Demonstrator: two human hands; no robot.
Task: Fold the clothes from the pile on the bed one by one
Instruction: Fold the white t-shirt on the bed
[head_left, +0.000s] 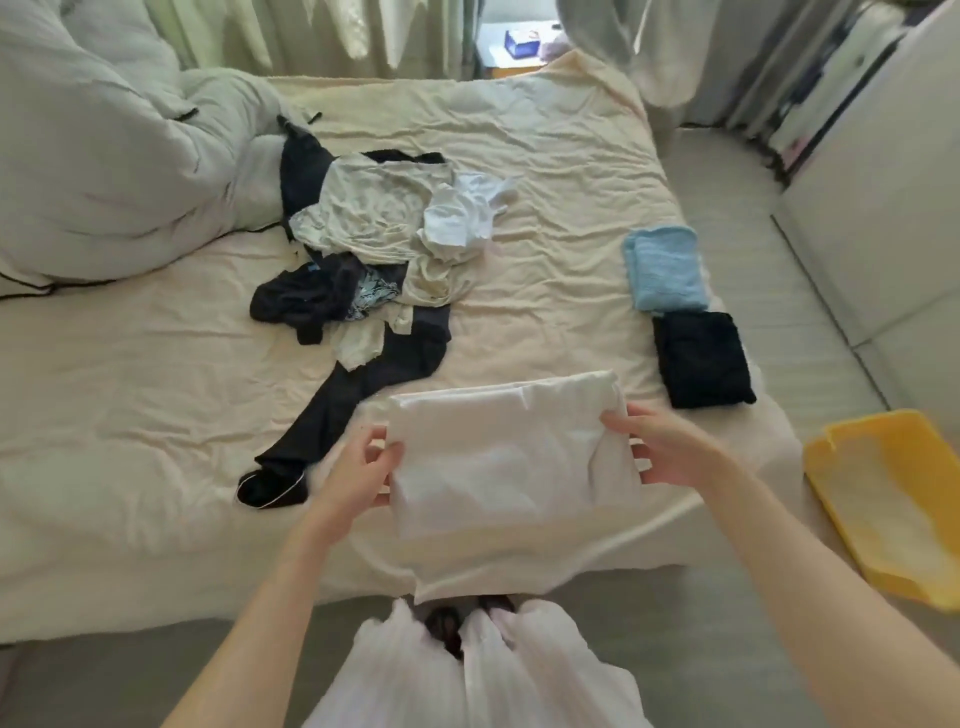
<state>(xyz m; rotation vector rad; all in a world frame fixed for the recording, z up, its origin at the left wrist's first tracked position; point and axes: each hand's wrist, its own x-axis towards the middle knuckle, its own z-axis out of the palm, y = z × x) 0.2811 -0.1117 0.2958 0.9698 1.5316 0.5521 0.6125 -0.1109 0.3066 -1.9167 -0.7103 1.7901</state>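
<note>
A white garment (506, 467), folded into a rough rectangle, hangs over the near edge of the bed (545, 135). My left hand (358, 475) pinches its left edge and my right hand (660, 444) grips its right edge. Behind it lies the unfolded pile (374, 239) of cream, white and dark clothes, with dark trousers (363, 395) trailing towards me. At the bed's right edge sit a folded light blue item (665, 267) and a folded black item (701, 358).
A bunched white duvet (104, 166) fills the bed's back left. A yellow plastic basket (893, 499) stands on the floor to the right. A white cupboard (893, 197) lines the right wall. Curtains (311, 36) hang behind the bed.
</note>
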